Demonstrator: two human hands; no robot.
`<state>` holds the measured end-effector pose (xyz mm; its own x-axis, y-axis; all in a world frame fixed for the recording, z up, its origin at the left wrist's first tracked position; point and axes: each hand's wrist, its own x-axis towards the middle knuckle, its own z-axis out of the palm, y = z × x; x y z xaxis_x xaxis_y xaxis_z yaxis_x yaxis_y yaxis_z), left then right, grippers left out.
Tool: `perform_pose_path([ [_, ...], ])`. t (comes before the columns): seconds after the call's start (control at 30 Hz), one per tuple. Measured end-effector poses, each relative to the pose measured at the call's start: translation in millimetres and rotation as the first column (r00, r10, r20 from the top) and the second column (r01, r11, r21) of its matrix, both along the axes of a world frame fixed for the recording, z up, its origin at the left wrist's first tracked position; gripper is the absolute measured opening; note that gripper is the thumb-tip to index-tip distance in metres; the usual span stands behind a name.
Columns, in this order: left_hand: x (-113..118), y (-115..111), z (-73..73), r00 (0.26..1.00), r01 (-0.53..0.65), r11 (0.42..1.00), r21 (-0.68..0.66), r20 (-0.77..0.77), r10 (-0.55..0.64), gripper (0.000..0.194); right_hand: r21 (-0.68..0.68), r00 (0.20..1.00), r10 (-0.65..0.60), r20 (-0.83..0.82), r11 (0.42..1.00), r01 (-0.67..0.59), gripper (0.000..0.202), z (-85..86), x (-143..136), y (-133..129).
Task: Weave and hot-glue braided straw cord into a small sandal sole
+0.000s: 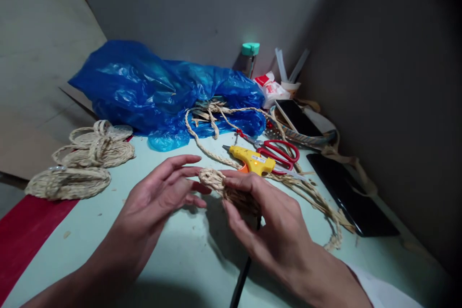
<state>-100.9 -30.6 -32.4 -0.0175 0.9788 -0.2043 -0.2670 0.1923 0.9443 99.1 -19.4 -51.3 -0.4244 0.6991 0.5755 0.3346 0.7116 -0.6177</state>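
Note:
My right hand (265,211) grips a small coiled piece of braided straw cord (212,180) between thumb and fingers, held above the pale green table (173,260). Part of the coil is hidden behind that hand. On the other side, my left hand (164,192) has its fingers stretched and apart, with the tips close to the coil's left end; whether they touch it I cannot tell. Just beyond the hands lies a yellow hot glue gun (254,161), beside red-handled scissors (277,154). A length of braided cord (202,147) loops out from a blue plastic bag (144,91).
Several woven straw slippers (68,183) stand at the left near a red strip (39,226). To the right are a black tablet-like slab (353,197) and a phone (299,118) on a basket. Glue sticks (281,65) stand in a cup. A black cable (241,279) crosses the front.

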Motion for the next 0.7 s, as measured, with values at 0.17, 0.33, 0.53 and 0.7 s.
perform_pose_path([
  [0.17, -4, 1, 3.2, 0.991, -0.047, 0.998, 0.037, -0.123, 0.052, 0.028, 0.194, 0.998, 0.041, 0.039, 0.980, -0.048, 0.026, 7.4, 0, 0],
  [0.33, 4, -5, 9.0, 0.948, -0.112, 0.984, 0.136, -0.281, 0.146, 0.011, 0.223, 0.991, 0.086, 0.103, 0.969, -0.107, 0.032, 5.6, 2, -5],
  [0.53, 9, -12, 8.7, 0.918, -0.227, 0.961, 0.155, -0.294, 0.265, 0.011, 0.171, 0.989, 0.047, 0.137, 0.983, -0.071, 0.052, -9.7, 5, -12],
  [0.7, 4, -16, 6.1, 0.862, -0.281, 0.942, 0.185, -0.382, 0.333, 0.008, 0.191, 0.986, -0.052, 0.157, 0.981, 0.021, 0.054, -14.9, 2, -17],
])
